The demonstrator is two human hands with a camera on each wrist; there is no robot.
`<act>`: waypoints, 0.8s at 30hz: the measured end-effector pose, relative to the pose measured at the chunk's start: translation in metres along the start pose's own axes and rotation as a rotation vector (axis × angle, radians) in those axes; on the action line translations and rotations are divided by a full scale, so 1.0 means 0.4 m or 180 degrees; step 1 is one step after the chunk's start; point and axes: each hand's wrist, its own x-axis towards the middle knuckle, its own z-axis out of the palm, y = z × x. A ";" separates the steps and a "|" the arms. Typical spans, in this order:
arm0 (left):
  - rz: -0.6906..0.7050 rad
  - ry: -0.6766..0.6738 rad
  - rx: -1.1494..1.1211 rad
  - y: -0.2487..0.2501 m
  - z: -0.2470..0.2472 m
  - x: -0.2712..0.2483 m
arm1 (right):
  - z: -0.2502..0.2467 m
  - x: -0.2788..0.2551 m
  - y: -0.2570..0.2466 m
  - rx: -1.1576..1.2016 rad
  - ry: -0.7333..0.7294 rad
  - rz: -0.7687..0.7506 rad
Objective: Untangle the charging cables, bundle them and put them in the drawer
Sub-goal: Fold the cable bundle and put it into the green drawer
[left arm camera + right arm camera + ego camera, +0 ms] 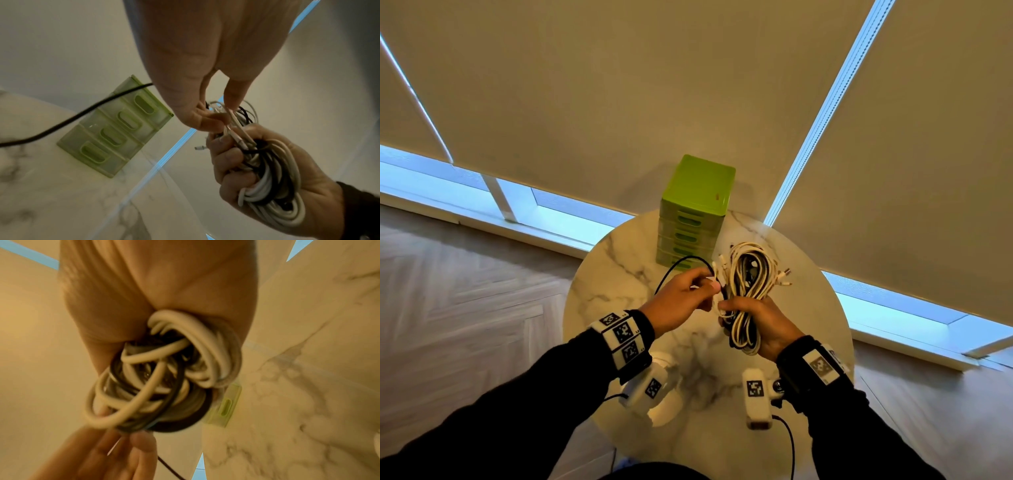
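Note:
My right hand (760,320) grips a coiled bundle of white and black charging cables (748,284) above the round marble table (619,274); the same bundle (164,369) fills the right wrist view. My left hand (685,291) pinches cable ends (232,123) at the bundle's left side, fingertips against my right hand (277,170). A loose black cable (678,265) arcs from my left hand toward the table, seen also as a black cable (68,120) in the left wrist view. A green drawer unit (697,209) stands at the table's far edge, drawers shut.
The green drawer unit (117,128) has several stacked drawers with slot handles. Beige roller blinds (654,85) hang behind the table over low windows. Wooden herringbone floor (465,291) surrounds the table on both sides.

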 end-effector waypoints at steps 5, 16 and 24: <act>0.0080 0.0198 -0.0209 -0.012 0.012 0.001 | -0.005 -0.006 0.005 -0.0134 -0.0179 -0.0091; 0.0522 0.0214 0.0525 0.030 -0.003 0.026 | -0.019 -0.019 -0.019 -0.0278 -0.0550 -0.0409; 0.0883 0.1748 0.0996 0.001 -0.018 0.033 | -0.036 -0.008 -0.033 -0.0033 -0.0482 -0.0474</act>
